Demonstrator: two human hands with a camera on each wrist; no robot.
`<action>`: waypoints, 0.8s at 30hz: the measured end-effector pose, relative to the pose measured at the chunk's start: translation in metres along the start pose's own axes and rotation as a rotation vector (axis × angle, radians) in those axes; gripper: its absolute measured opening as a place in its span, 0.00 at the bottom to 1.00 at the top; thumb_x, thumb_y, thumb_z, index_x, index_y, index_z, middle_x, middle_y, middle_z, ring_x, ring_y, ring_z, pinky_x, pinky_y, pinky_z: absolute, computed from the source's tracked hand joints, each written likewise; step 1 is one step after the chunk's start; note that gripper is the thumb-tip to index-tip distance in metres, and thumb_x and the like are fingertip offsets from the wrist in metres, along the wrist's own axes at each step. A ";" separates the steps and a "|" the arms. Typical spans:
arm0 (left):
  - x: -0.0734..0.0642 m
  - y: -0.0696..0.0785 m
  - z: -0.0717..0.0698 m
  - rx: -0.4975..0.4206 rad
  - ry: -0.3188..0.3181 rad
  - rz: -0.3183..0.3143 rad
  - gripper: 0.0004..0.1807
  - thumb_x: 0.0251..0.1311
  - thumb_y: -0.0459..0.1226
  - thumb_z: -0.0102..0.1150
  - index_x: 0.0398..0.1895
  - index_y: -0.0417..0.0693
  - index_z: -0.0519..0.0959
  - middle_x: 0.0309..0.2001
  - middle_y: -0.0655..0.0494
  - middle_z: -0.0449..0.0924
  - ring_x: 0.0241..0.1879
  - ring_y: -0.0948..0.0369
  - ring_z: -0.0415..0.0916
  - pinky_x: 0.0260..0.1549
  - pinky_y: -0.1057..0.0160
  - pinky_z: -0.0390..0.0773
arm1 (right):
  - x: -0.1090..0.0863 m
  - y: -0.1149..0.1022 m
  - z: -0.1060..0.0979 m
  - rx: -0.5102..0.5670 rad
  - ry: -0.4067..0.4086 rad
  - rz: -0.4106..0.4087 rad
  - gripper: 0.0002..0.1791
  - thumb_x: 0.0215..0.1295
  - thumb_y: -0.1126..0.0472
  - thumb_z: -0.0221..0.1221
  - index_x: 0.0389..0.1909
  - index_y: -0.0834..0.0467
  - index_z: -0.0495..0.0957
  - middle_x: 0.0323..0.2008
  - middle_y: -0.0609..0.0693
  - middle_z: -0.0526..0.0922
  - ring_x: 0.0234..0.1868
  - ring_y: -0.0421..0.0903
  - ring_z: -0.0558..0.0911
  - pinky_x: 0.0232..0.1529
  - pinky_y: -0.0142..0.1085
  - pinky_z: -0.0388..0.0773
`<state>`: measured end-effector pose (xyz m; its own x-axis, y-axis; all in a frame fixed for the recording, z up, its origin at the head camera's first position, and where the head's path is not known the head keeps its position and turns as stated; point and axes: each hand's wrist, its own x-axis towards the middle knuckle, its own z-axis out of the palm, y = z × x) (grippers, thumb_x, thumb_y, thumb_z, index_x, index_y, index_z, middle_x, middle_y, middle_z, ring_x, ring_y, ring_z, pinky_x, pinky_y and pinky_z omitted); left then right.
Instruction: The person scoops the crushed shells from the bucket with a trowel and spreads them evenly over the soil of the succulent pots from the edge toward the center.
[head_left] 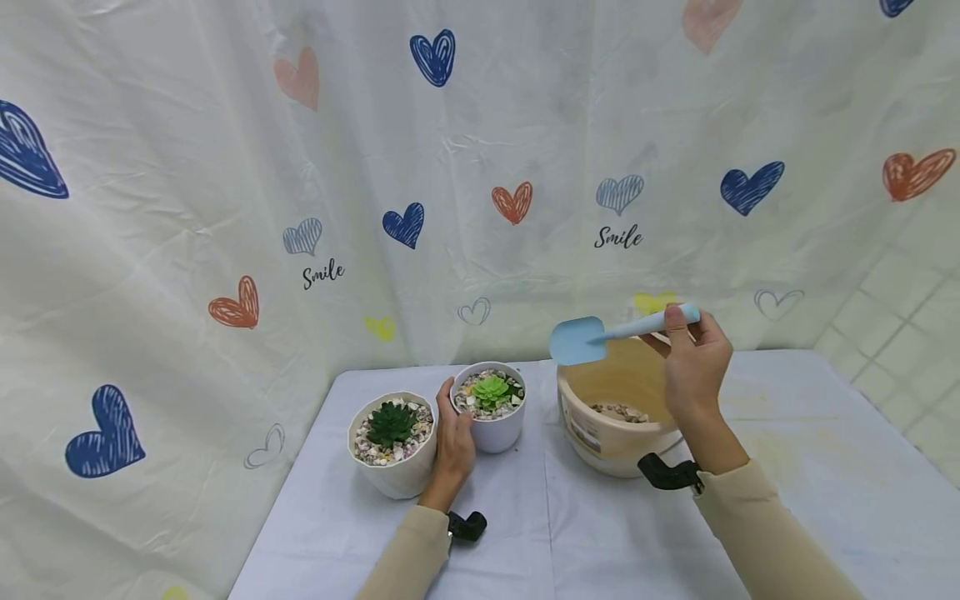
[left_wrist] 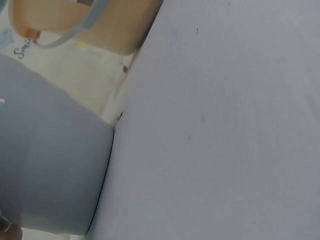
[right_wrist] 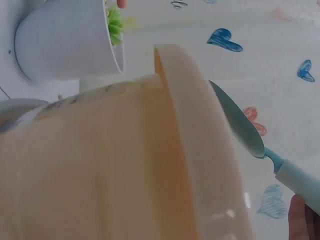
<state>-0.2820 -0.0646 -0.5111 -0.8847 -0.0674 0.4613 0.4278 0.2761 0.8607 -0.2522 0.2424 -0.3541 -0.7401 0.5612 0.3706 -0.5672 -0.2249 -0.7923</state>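
Observation:
My left hand grips the left side of a small white flowerpot, fingers behind and thumb in front. Pale stones fill this pot around a light green succulent. In my right hand is a light blue hand trowel, pinched by its handle with the blade pointing left. The trowel's blade hangs above the rim of a large beige planter. Inside that planter lie some small stones. From the right wrist view, the trowel shows beyond the planter's rim.
Left of my left hand stands another white pot with a dark green succulent among stones. A white cloth covers the table. Behind it hangs a pale curtain printed with hearts.

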 end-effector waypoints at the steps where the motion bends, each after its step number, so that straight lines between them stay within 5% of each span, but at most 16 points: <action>1: 0.000 0.002 0.001 0.016 0.011 0.007 0.37 0.65 0.36 0.38 0.80 0.53 0.51 0.77 0.42 0.60 0.77 0.49 0.58 0.74 0.40 0.57 | 0.002 -0.003 -0.003 0.000 0.003 0.005 0.12 0.69 0.59 0.64 0.41 0.66 0.79 0.39 0.53 0.79 0.38 0.43 0.88 0.39 0.34 0.86; 7: 0.000 0.030 0.005 0.126 0.063 0.210 0.42 0.61 0.42 0.53 0.80 0.52 0.54 0.80 0.47 0.53 0.79 0.45 0.53 0.71 0.34 0.60 | 0.011 -0.017 -0.020 -0.065 -0.004 0.036 0.08 0.68 0.60 0.65 0.42 0.61 0.82 0.42 0.52 0.81 0.39 0.40 0.88 0.37 0.32 0.86; 11: -0.002 0.056 0.010 0.186 0.076 0.349 0.41 0.57 0.42 0.59 0.76 0.49 0.59 0.80 0.46 0.52 0.79 0.43 0.51 0.69 0.32 0.62 | 0.015 -0.018 -0.028 -0.222 -0.061 0.022 0.07 0.69 0.61 0.64 0.43 0.59 0.82 0.42 0.48 0.82 0.41 0.37 0.86 0.38 0.28 0.85; 15: -0.006 0.074 0.019 0.172 -0.004 0.353 0.38 0.58 0.43 0.62 0.74 0.51 0.64 0.77 0.49 0.61 0.77 0.50 0.59 0.70 0.39 0.66 | 0.017 -0.012 -0.036 -0.527 -0.201 -0.001 0.12 0.72 0.58 0.62 0.50 0.60 0.81 0.41 0.38 0.80 0.40 0.31 0.83 0.40 0.24 0.83; 18: -0.009 0.082 0.029 0.089 -0.112 0.330 0.33 0.62 0.42 0.62 0.72 0.53 0.68 0.71 0.52 0.71 0.72 0.55 0.67 0.69 0.47 0.70 | 0.017 -0.006 -0.039 -0.782 -0.299 -0.030 0.19 0.74 0.52 0.60 0.55 0.62 0.80 0.42 0.42 0.83 0.41 0.30 0.81 0.39 0.21 0.81; 24: -0.010 0.089 0.053 -0.105 -0.313 0.226 0.30 0.67 0.41 0.62 0.71 0.52 0.68 0.68 0.52 0.74 0.66 0.51 0.75 0.65 0.51 0.76 | 0.018 0.000 -0.037 -0.993 -0.437 -0.048 0.24 0.75 0.47 0.58 0.60 0.60 0.79 0.52 0.64 0.84 0.52 0.60 0.83 0.38 0.34 0.75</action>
<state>-0.2451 0.0114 -0.4508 -0.7726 0.2836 0.5680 0.6207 0.1495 0.7697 -0.2520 0.2822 -0.3659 -0.9008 0.1760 0.3969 -0.1992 0.6448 -0.7379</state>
